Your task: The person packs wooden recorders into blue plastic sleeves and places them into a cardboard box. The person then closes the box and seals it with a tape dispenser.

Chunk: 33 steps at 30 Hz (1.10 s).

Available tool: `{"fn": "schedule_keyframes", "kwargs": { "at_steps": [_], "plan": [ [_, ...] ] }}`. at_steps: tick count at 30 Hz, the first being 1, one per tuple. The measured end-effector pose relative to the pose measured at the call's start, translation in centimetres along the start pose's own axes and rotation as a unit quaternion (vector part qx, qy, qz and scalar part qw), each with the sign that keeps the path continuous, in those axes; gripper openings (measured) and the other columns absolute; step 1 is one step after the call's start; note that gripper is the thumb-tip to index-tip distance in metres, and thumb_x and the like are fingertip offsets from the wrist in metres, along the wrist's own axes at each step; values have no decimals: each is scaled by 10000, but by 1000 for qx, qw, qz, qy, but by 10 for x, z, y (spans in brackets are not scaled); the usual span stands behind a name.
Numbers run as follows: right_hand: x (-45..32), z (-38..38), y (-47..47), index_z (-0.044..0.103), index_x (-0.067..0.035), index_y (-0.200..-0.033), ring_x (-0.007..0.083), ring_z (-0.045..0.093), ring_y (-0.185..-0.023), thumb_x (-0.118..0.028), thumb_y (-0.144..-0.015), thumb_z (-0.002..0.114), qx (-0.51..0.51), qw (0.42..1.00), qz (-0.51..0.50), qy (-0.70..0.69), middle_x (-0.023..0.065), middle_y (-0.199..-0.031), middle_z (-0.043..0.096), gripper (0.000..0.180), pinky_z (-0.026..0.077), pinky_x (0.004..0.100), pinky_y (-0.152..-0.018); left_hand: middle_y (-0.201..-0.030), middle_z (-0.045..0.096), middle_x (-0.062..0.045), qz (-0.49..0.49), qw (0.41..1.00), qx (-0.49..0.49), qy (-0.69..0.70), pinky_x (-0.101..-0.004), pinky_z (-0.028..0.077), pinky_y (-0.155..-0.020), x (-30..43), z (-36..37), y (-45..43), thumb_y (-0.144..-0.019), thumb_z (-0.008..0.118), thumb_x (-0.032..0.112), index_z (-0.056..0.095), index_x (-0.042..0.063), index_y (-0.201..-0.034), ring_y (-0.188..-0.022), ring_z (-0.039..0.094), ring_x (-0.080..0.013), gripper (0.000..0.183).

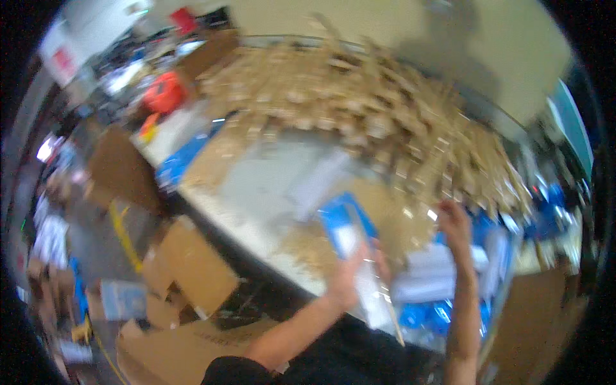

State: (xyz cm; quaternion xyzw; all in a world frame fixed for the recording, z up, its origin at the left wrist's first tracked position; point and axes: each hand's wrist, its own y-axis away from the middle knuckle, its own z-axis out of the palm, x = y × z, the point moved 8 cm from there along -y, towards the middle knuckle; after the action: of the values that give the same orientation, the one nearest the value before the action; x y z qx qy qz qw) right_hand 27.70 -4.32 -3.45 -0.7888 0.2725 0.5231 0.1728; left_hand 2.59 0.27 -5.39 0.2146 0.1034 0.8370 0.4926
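Observation:
My left hand [350, 276] grips a long, flat blue-and-white packet [345, 236] held at a slant over the table, close to my body. A thin tan stick [392, 308] runs along the packet's lower right side. My right hand [454, 224] is raised at the right edge of a large heap of long tan pieces [356, 96]. Its fingers are drawn together near a small bright spot, and blur hides whether anything is between them. Glints on the heap look like clear wrapping, but the pieces are too blurred to name further.
White bundles [426, 274] and blue packets [426, 313] lie at the right of the white table [255, 231]. At its far left sit a blue package [185, 156] and an orange-red object [163, 92]. Cardboard boxes [195, 264] stand on the floor at left.

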Motion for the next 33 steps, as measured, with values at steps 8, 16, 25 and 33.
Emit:
{"fn": "schedule_keyframes", "kwargs": {
  "at_steps": [8,16,25,33],
  "plan": [
    [102,-2,-144,461,33,-1351,279,572,-1055,-241,-897,629,123,991,41,34,141,-1203,595,556,439,404,-920,-813,615,-41,-47,999,7,-2,-295,524,-636,0,-6,16,-991,508,340,519,95,-1157,-691,617,-161,296],
    [45,-52,5,454,-85,-1376,74,526,-620,-309,-978,542,217,917,25,-333,5,-911,584,465,412,195,-466,-756,579,-48,13,998,-52,29,-369,537,-695,20,11,10,-990,475,361,517,78,-1095,-740,641,-221,305],
    [-31,-53,284,324,-47,-1463,143,583,-761,-283,-854,664,-79,978,76,-176,86,-912,617,736,499,262,-614,-751,599,-74,186,978,84,-35,-388,530,-611,88,7,-19,-938,549,324,567,94,-987,-643,604,-221,236],
    [-109,-90,324,682,-65,-1110,277,697,-788,20,-738,668,-11,968,-140,206,143,-973,700,382,555,335,-661,-758,559,-62,141,983,68,-96,-365,502,-619,73,37,-9,-957,506,293,524,71,-978,-712,579,-224,224]
  ]
}}
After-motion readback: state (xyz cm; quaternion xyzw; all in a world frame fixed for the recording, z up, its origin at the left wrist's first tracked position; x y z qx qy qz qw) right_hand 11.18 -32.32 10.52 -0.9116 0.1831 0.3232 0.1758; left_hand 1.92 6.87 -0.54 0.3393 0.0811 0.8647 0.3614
